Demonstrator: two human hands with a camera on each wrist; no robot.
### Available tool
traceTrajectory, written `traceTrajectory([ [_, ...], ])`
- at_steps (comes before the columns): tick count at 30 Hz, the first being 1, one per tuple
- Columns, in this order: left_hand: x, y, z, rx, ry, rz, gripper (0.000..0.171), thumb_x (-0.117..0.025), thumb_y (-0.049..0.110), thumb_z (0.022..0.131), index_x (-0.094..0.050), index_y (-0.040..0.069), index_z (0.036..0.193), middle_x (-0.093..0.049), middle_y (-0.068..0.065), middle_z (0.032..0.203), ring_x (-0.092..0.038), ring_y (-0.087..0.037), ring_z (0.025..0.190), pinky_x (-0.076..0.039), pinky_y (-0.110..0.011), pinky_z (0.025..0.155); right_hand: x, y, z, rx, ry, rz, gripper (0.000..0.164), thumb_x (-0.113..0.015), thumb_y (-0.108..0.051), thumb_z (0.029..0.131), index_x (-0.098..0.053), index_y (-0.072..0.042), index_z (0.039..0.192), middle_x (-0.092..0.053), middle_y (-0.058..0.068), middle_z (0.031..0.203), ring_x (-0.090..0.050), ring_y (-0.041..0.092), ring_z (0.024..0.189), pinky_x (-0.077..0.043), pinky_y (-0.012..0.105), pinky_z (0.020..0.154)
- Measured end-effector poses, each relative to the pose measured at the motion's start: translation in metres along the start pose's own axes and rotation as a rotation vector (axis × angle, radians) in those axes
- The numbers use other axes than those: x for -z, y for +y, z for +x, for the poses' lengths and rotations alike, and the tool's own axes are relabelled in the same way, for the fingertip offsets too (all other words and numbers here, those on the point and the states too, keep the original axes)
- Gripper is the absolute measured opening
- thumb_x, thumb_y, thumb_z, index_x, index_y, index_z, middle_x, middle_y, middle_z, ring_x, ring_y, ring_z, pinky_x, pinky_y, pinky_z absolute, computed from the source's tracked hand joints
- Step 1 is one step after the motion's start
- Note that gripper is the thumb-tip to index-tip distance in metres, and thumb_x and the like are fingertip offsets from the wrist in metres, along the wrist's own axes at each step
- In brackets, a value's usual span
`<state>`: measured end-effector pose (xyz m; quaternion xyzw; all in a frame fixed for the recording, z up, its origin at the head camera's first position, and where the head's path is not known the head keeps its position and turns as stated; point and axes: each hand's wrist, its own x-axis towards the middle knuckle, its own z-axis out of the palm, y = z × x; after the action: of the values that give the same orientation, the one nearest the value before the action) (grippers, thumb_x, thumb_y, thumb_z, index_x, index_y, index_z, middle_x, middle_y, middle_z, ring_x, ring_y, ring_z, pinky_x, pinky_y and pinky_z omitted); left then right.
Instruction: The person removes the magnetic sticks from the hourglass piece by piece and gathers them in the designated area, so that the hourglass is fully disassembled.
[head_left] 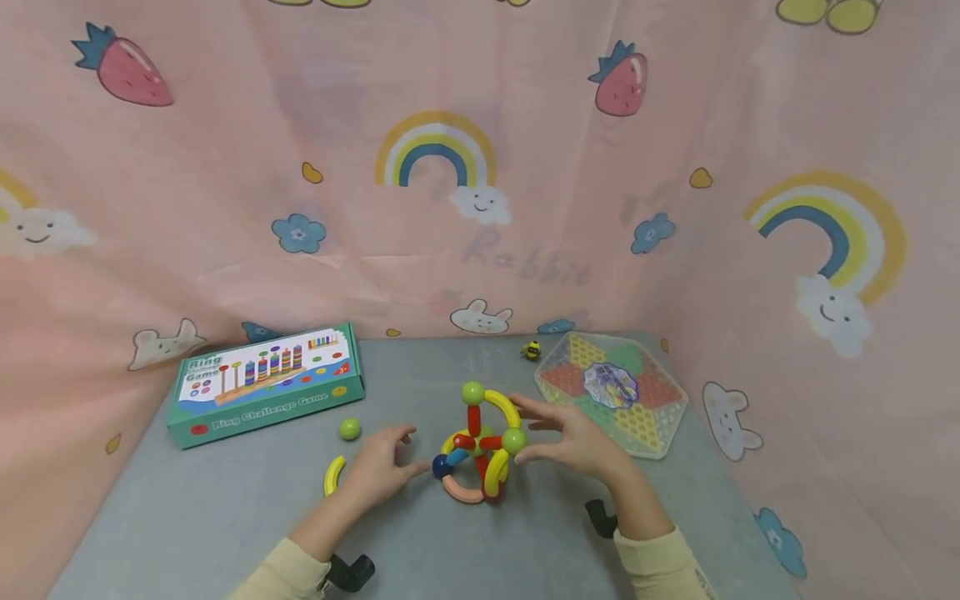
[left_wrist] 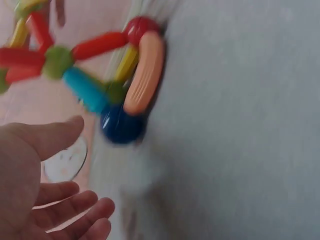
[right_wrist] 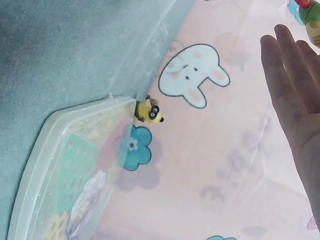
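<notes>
A magnetic stick-and-ball construction (head_left: pixel 476 443) stands on the table, made of red, yellow, blue and peach rods joined by green, red and dark blue balls. To its left is my left hand (head_left: pixel 378 467), fingers spread and thumb pointing at the dark blue ball (left_wrist: pixel 122 125); the left wrist view shows a gap between them. My right hand (head_left: pixel 573 437) is at the construction's right side, its fingers stretched out close to the green ball (head_left: pixel 513 441) and a curved yellow rod (head_left: pixel 504 408). Whether its fingertips touch them I cannot tell.
A loose green ball (head_left: pixel 349 429) and a curved yellow rod (head_left: pixel 334 476) lie left of my left hand. Behind them is a green Ring Challenge Game box (head_left: pixel 270 385). A hexagonal plastic case (head_left: pixel 648 417) lies at the right, with a small yellow-and-black figure (head_left: pixel 532 350) beside it.
</notes>
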<state>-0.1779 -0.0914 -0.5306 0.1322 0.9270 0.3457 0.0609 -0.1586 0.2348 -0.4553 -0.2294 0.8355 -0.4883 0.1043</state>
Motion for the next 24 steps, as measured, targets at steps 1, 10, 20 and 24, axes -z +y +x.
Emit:
traceTrajectory([
  [1, -0.005, 0.003, -0.001, 0.005, -0.017, -0.019, 0.064, -0.084, 0.037, 0.082, -0.061, 0.004, 0.133, -0.066, -0.009, 0.111, -0.056, -0.018, 0.085, -0.051, -0.034, 0.071, 0.0, 0.0, 0.0, 0.007, 0.0, 0.003, 0.081, -0.083, -0.027, 0.084, -0.044, -0.007, 0.153, -0.045, 0.01, 0.156, -0.054, 0.034, 0.134, -0.046, 0.055, 0.105],
  [10, -0.038, 0.019, -0.001, 0.018, -0.069, 0.094, 0.065, -0.076, 0.053, 0.086, -0.064, 0.003, 0.125, -0.066, -0.009, 0.109, -0.059, -0.019, 0.091, -0.056, -0.042, 0.08, 0.0, 0.001, 0.002, 0.046, -0.011, 0.04, 0.09, -0.082, -0.02, 0.085, -0.032, -0.02, 0.159, -0.036, 0.011, 0.162, -0.052, 0.037, 0.136, -0.046, 0.058, 0.105],
  [20, -0.056, 0.024, 0.004, -0.031, 0.037, 0.123, 0.048, -0.079, 0.028, 0.085, -0.065, 0.0, 0.122, -0.066, -0.011, 0.109, -0.061, -0.022, 0.094, -0.056, -0.044, 0.084, 0.002, 0.003, 0.002, 0.053, -0.051, 0.072, 0.094, -0.083, -0.026, 0.084, -0.028, -0.026, 0.16, -0.028, 0.008, 0.166, -0.045, 0.041, 0.141, -0.045, 0.059, 0.105],
  [24, -0.057, 0.025, 0.008, -0.096, 0.012, 0.158, 0.044, -0.076, 0.024, 0.089, -0.066, 0.0, 0.125, -0.065, -0.011, 0.114, -0.061, -0.024, 0.099, -0.055, -0.044, 0.087, 0.001, 0.005, 0.001, 0.044, -0.068, 0.074, 0.099, -0.085, -0.028, 0.082, -0.025, -0.028, 0.161, -0.024, 0.008, 0.167, -0.041, 0.041, 0.144, -0.044, 0.06, 0.106],
])
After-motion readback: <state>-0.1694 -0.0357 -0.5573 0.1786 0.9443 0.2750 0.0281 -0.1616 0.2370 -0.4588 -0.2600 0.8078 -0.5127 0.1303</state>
